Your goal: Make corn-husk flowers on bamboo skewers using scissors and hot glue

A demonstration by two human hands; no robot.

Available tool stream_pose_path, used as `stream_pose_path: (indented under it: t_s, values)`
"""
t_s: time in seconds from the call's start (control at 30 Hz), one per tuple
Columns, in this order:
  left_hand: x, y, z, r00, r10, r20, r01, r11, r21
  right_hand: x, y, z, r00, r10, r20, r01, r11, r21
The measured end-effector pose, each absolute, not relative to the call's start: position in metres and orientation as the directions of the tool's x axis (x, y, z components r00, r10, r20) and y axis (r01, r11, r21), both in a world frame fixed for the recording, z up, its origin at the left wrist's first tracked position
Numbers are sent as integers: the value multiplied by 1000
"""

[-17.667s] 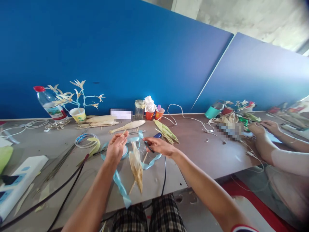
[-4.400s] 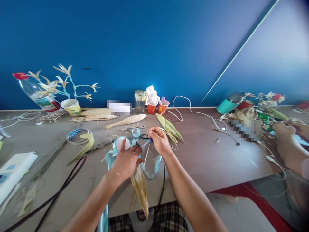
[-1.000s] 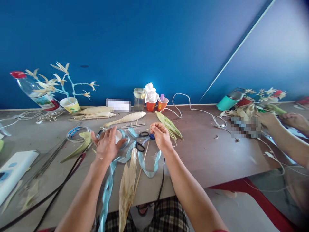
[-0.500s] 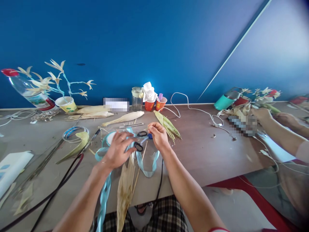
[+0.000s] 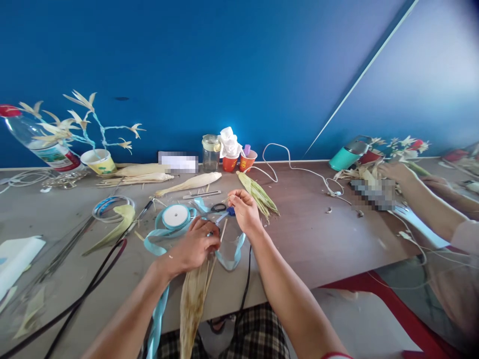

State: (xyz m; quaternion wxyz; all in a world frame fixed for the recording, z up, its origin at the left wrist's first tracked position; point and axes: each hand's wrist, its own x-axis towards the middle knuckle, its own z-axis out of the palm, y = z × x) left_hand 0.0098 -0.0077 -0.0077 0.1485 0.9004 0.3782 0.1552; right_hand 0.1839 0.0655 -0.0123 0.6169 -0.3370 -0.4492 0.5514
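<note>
My left hand is low over the table, its fingers curled above the top of a dried corn husk. What lies under those fingers is hidden. Just beyond them is a black scissor handle loop. Thumb and fingertips of my right hand are pinched together; something tiny and pale may be between them. Beside it lies a small blue object with a pale stick. A roll of light blue ribbon rests left of the scissors, its loose ribbon looping around both hands.
Husks, a glass jar and red paper cups stand or lie toward the wall. Husk flowers rise from a yellow cup. Black cables cross the left side. At right, another person's arms work near a teal container.
My left hand has moved slightly right and down, its fingers curling in and covering the nearer scissor loop. The ribbon roll is now uncovered. My right hand keeps its pinch almost in place.
</note>
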Motion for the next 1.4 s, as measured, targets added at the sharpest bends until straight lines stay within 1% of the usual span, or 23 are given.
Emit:
stream_pose_path:
  t_s: [0.17, 0.2, 0.27, 0.3, 0.37, 0.4, 0.47, 0.53, 0.6, 0.67, 0.8, 0.87, 0.93, 1.0, 1.07, 1.17, 1.23, 1.33, 1.4]
  values:
    - [-4, -2, 1, 542, 797, 268, 659, -601, 453, 184, 66, -12, -1, 984, 180, -368, 167, -915]
    - [-9, 1, 1, 490, 821, 293, 677, -570, 465, 184, 66, -12, 3, 984, 180, -365, 168, -916]
    - [-20, 6, 0, 320, 880, 351, 749, -462, 475, 184, 66, -14, 10, 985, 173, -356, 165, -920]
    - [-26, 8, -1, 222, 896, 385, 801, -392, 453, 184, 66, -14, 8, 986, 169, -347, 161, -924]
    - [-38, 12, -4, -13, 915, 404, 925, -143, 353, 184, 65, -16, -5, 985, 170, -322, 159, -933]
    - [-43, 13, -5, -108, 917, 384, 958, -8, 288, 184, 65, -16, -16, 985, 174, -306, 161, -938]
    - [-49, 13, -6, -206, 933, 295, 974, 168, 150, 183, 64, -17, -32, 982, 189, -279, 172, -945]
    - [-49, 10, -6, -214, 959, 185, 977, 209, 51, 183, 63, -17, -40, 979, 198, -264, 181, -947]
    - [-42, 7, -5, -167, 978, 125, 986, 166, 19, 182, 62, -17, -40, 980, 196, -253, 179, -951]
    - [-31, 5, -6, -80, 990, 114, 997, 79, 13, 182, 62, -18, -36, 982, 186, -236, 173, -956]
    - [-16, 7, -10, -47, 997, 63, 997, 43, 66, 183, 63, -19, -35, 981, 191, -219, 179, -959]
    - [-18, 10, -12, -57, 996, 72, 995, 50, 91, 183, 64, -20, -40, 979, 198, -229, 184, -956]
    - [-28, 14, -11, -106, 987, 118, 988, 91, 124, 183, 64, -21, -43, 980, 196, -241, 180, -954]
    - [-45, 18, -9, -182, 965, 188, 972, 148, 182, 183, 64, -22, -46, 981, 190, -253, 172, -952]
    - [-64, 21, -6, -298, 927, 228, 944, 251, 214, 183, 65, -23, -45, 981, 188, -264, 169, -950]
    - [-85, 23, -4, -414, 884, 217, 906, 379, 187, 184, 65, -22, -38, 981, 192, -265, 175, -948]
    - [-90, 24, -7, -413, 886, 211, 907, 381, 177, 183, 65, -21, -35, 980, 194, -256, 179, -950]
    - [-87, 25, -16, -296, 937, 184, 948, 264, 176, 183, 64, -18, -35, 980, 197, -254, 182, -950]
    - [-83, 27, -23, -265, 949, 173, 958, 239, 158, 182, 63, -17, -35, 979, 199, -254, 183, -950]
